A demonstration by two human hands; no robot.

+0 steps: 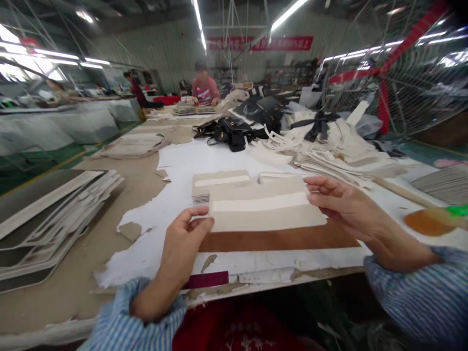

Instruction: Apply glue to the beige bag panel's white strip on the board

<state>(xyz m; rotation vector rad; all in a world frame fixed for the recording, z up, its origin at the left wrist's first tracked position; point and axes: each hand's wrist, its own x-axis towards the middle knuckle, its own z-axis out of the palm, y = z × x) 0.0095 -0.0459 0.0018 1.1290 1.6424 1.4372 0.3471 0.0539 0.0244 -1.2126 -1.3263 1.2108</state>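
Our left hand [185, 239] pinches the left edge of a cream card piece [265, 210], thumb on top; our right hand [341, 204] grips its right end, fingers curled over the top edge. We hold the piece flat, just above a brown strip [278, 240] on the white paper sheet [175, 195] covering the table [73, 273]. Just behind sits a stack of like pieces [219, 184]. Grey board frames [54, 214] lie left, black bags [230, 131] farther back, and a co-worker [205, 87] at the far end.
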